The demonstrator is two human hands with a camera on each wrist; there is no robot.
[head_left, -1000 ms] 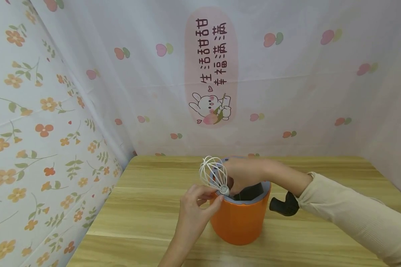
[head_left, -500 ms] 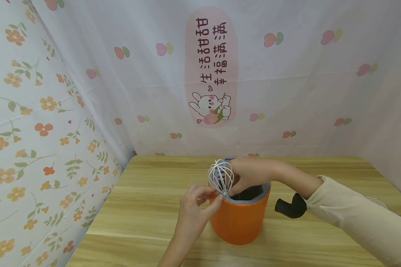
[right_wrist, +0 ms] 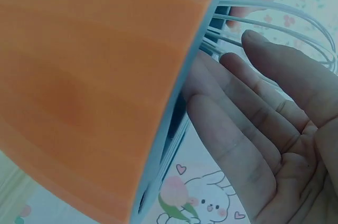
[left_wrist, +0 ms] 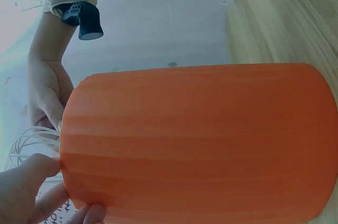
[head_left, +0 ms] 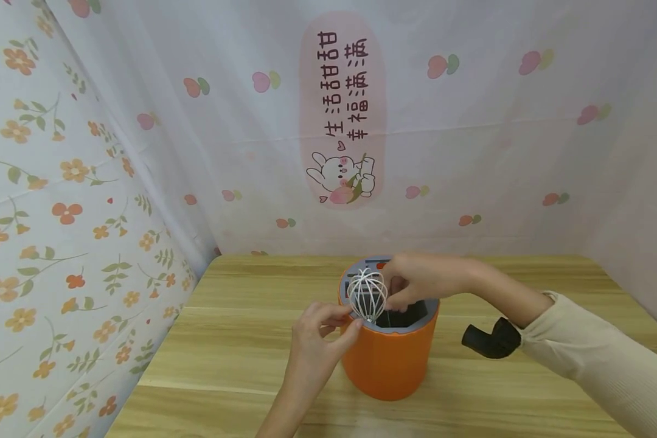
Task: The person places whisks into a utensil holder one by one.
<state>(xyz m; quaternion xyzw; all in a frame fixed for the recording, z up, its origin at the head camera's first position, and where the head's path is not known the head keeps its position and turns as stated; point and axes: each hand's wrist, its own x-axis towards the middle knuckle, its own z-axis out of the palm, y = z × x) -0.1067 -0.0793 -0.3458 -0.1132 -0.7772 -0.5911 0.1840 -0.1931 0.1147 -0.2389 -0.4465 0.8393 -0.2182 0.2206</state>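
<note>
An orange utensil holder (head_left: 390, 365) with a grey slotted top stands upright on the table. A white wire whisk (head_left: 367, 294) stands in it at the near left, its wire head above the rim and its handle hidden inside. My left hand (head_left: 320, 337) grips the holder's near left rim between thumb and fingers, beside the whisk's neck. Over the dark large opening is my right hand (head_left: 429, 283), right beside the whisk wires. Its fingers look relaxed in the right wrist view, with fingertips at the holder's rim and nothing gripped.
The holder's top has several narrow slots and a dark wide compartment (head_left: 407, 317). A black wrist device (head_left: 491, 339) hangs below the right sleeve. Behind the wooden table (head_left: 241, 353) hangs a printed curtain (head_left: 471, 152), with a floral one (head_left: 71, 243) at the left.
The whisk has gone from leaning left to standing upright, and sits lower in the holder. My right hand has drawn up and right from the whisk's neck. The left hand stays at the rim.
</note>
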